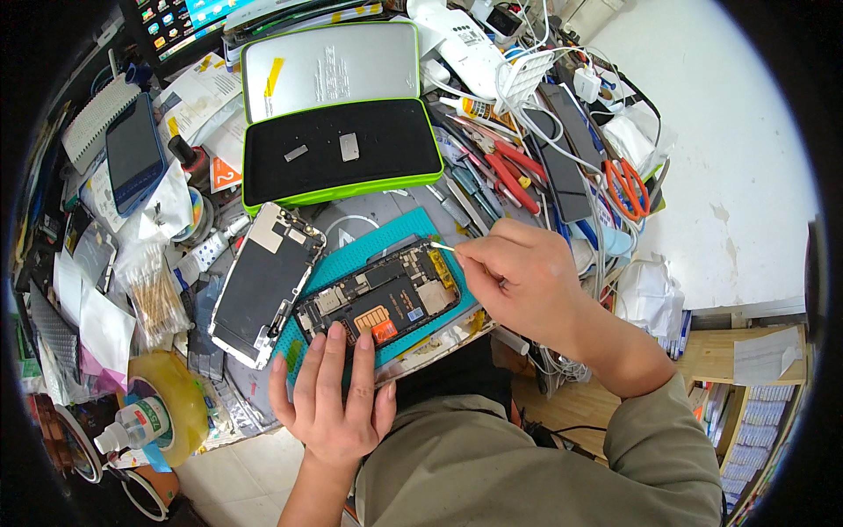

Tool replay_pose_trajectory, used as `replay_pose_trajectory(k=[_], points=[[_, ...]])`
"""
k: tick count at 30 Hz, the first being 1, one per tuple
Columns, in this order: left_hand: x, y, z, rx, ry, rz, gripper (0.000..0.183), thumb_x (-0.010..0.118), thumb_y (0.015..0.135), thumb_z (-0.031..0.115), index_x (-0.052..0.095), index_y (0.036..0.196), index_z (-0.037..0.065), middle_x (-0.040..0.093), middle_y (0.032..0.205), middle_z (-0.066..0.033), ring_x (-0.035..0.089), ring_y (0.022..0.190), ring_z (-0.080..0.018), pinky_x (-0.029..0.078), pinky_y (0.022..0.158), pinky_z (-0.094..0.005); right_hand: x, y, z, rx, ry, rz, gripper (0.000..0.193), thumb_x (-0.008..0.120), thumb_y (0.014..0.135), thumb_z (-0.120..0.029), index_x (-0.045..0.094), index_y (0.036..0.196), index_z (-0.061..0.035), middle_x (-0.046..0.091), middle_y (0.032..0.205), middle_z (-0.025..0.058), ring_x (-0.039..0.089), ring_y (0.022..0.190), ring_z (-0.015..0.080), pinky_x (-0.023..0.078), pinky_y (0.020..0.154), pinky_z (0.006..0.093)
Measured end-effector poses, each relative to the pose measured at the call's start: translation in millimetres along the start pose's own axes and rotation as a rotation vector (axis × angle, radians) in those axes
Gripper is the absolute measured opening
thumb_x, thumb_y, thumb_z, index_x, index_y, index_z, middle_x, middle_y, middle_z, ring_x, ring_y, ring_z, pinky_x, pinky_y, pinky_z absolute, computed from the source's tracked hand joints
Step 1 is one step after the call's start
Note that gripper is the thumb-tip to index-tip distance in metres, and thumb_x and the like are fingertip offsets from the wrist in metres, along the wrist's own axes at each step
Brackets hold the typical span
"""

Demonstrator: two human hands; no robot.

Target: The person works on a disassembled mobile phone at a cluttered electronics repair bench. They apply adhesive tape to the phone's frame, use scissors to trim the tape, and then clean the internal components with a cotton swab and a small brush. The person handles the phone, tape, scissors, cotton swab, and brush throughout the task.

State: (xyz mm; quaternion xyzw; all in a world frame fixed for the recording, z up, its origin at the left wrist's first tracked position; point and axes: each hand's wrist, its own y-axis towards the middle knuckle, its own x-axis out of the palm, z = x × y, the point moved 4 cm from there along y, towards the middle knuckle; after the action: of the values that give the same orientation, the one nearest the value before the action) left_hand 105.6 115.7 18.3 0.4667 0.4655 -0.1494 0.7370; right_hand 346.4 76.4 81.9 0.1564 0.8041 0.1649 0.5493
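Note:
An opened phone [406, 290] lies on a teal mat [406, 227], its battery and circuit boards exposed. My left hand [334, 408] rests with spread fingers, the tips touching the phone's near edge. Between the thumb and fingers of my right hand [518, 272] is a thin pale cotton swab [443, 247], its tip at the phone's upper right corner. A detached phone screen [268, 283], back side up, lies left of the mat, partly over its edge. Beyond it stands an open green-edged case [342, 195] with two small metal plates [349, 147] on its black lining.
Pliers and other hand tools [514, 176] crowd the right side beside orange-handled scissors [626, 187] and tangled white cables. To the left are a bag of cotton swabs [156, 294], a dark phone [134, 154], a tape roll [180, 413] and a small bottle [136, 423].

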Motion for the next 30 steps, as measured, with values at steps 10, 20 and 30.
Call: replay_pose_trajectory(k=[10, 20, 30], points=[[-1.5, 2.4, -0.6, -0.013, -0.006, 0.007, 0.046, 0.048, 0.105, 0.042, 0.076, 0.126, 0.013, 0.070, 0.133, -0.0121, 0.065, 0.120, -0.0251, 0.035, 0.116, -0.0551, 6.9, 4.0, 10.7, 0.020, -0.024, 0.030, 0.009, 0.077, 0.082, 0.000, 0.073, 0.088, -0.0045, 0.063, 0.075, 0.0080, 0.063, 0.062, 0.0269, 0.049, 0.054, 0.0364], [-0.1, 0.2, -0.7, -0.011, 0.003, 0.009, 0.047, 0.046, 0.106, 0.043, 0.075, 0.127, 0.014, 0.070, 0.135, -0.0115, 0.065, 0.122, -0.0253, 0.035, 0.116, -0.0550, 2.4, -0.9, 1.4, 0.011, 0.037, 0.039, 0.012, 0.077, 0.080, 0.000, 0.072, 0.090, -0.0060, 0.061, 0.075, 0.0070, 0.063, 0.062, 0.0272, 0.049, 0.054, 0.0371], [2.3, -0.6, -1.4, -0.002, 0.018, 0.000, 0.048, 0.045, 0.106, 0.043, 0.075, 0.129, 0.014, 0.070, 0.135, -0.0108, 0.065, 0.122, -0.0252, 0.035, 0.118, -0.0548, 9.3, 0.0, 2.4, -0.083, -0.014, 0.059, 0.016, 0.078, 0.079, 0.007, 0.075, 0.092, -0.0017, 0.062, 0.070, 0.0071, 0.057, 0.053, 0.0197, 0.042, 0.048, 0.0317]])
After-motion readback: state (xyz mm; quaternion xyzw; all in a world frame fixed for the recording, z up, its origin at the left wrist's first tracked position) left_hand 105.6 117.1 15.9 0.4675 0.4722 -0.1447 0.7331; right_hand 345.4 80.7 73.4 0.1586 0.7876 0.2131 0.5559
